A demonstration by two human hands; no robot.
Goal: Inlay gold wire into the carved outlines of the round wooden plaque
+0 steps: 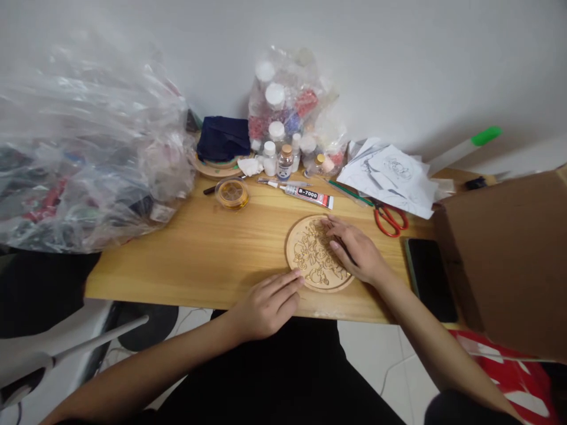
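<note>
A round wooden board (309, 278) with a raised rim lies near the table's front edge, and gold wire outlines of flowers and leaves cover its face. On its lower left rim rest the outstretched fingertips of my left hand (271, 302), with nothing seen in them. Over the board's right side, my right hand (357, 251) is closed round a dark slim tool (348, 252). That hand hides part of the pattern, and its fingertips are close to the board's upper edge. Which kind of tool it is, I cannot make out.
Behind the board lie a B-7000 glue tube (305, 194), a spool of gold wire (232, 193) and red-handled scissors (390, 221). Small bottles (284, 162) and printed sheets (390, 174) stand further back. A phone (429, 277) and cardboard box (505, 260) are right, a plastic bag (88, 147) left.
</note>
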